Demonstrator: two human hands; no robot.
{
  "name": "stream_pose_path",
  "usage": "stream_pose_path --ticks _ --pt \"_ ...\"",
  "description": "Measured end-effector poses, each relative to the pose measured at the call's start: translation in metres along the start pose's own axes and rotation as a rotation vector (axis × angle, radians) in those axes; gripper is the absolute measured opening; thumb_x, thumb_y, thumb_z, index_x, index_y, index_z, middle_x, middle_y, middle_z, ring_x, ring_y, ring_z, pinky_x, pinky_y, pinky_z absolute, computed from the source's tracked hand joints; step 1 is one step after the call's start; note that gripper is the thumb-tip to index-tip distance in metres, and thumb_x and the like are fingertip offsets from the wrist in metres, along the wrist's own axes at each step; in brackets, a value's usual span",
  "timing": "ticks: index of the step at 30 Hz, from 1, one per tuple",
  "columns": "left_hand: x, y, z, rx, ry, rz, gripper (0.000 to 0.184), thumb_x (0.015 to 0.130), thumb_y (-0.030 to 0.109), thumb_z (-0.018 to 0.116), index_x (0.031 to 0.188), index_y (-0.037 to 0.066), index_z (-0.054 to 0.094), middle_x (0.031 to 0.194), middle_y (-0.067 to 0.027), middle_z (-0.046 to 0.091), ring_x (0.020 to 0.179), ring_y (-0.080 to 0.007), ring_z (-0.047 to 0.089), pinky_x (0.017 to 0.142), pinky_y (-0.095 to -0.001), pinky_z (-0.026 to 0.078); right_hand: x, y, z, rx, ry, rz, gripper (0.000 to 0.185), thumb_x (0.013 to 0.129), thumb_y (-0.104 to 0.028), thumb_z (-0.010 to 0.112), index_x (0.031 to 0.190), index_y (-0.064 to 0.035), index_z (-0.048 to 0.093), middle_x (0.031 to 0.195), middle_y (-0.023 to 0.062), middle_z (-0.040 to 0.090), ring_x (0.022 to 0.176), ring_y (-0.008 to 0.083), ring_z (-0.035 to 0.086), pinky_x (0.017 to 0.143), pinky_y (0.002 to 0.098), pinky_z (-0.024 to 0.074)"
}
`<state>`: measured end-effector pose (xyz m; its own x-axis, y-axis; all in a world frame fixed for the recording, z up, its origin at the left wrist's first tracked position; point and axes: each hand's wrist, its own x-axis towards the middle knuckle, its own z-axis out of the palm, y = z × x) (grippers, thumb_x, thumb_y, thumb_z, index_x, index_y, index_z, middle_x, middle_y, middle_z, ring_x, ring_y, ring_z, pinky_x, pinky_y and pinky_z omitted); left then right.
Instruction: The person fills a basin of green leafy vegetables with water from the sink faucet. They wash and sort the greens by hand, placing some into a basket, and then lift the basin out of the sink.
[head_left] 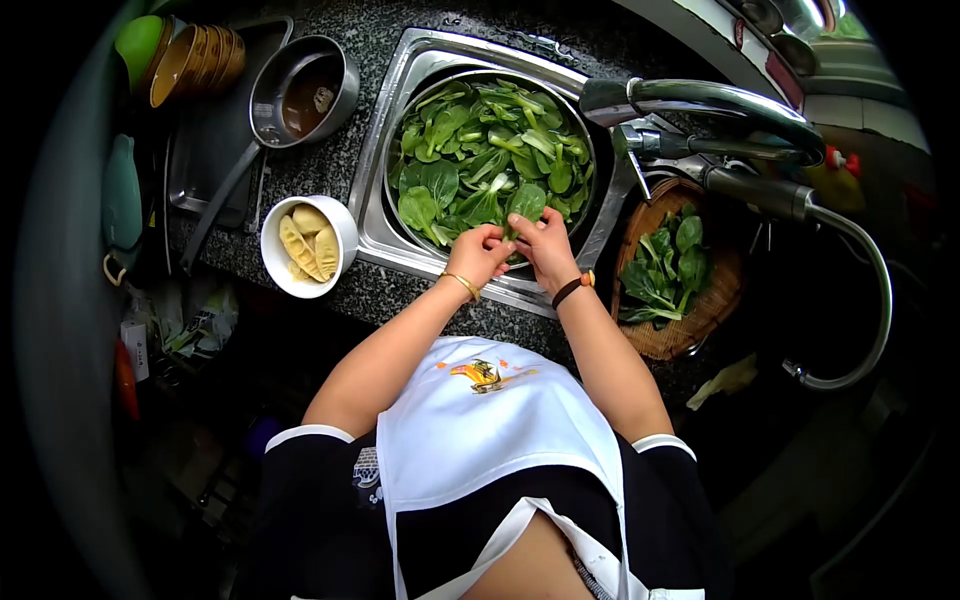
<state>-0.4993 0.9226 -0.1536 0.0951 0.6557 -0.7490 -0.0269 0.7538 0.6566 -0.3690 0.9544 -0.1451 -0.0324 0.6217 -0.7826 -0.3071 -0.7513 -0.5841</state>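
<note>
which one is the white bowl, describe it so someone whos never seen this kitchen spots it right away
Start at the rectangular steel sink with glossy green leaves, then look left onto the speckled stone counter. Nearer the person than the long-handled metal saucepan is a round white bowl. It holds pale yellow pieces, whereas the stacked bowls farther back are brown.

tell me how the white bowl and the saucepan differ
The bowl is white and has no handle; the saucepan is metal with a long one. The bowl holds pale yellow pieces; the saucepan shows something brown at the bottom. Both are round and open-topped.
</note>
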Motion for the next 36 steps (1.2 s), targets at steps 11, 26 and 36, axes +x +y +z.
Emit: stream_pose_path --ticks 11,26,36 --pt "0.022 0.031 -0.041 1.028 0.406 0.513 0.019 0.072 0.012 0.071 0.088 0.007 0.062 0.092 -0.0097 0.054 0.086 -0.0269 0.056 0.073 -0.0369 0.046 0.002 -0.023 -0.018 0.073 -0.019 -0.031 0.016 0.088 -0.005 0.058 0.102 -0.0034 0.049 0.085 0.0047 0.061 0.062 0.0111 0.053 0.059 0.0273 0.0497" --pt "0.027 0.027 -0.048 0.239 -0.29 0.651 0.013 0.072 -0.01 0.06 0.077 0.003 0.061 0.112 -0.0079 0.048 0.105 -0.0193 0.049 0.088 -0.0285 0.041 0.01 -0.023 -0.025 -0.086 -0.303 0.272 0.024 0.09 -0.019 0.059 0.108 -0.0028 0.055 0.099 0.0079 0.063 0.085 0.016 0.063 0.07 0.0289 0.0561" --pt "0.043 0.045 -0.034 1.015 0.224 1.015 0.02 0.067 0.003 0.062 0.084 0.013 0.067 0.087 -0.0065 0.056 0.086 -0.0243 0.054 0.074 -0.036 0.044 0.004 -0.035 -0.048 0.257 -0.115 0.121 0.025 0.086 0.002 0.056 0.11 -0.0005 0.048 0.092 0.0085 0.057 0.07 0.0147 0.057 0.061 0.0295 0.0526"
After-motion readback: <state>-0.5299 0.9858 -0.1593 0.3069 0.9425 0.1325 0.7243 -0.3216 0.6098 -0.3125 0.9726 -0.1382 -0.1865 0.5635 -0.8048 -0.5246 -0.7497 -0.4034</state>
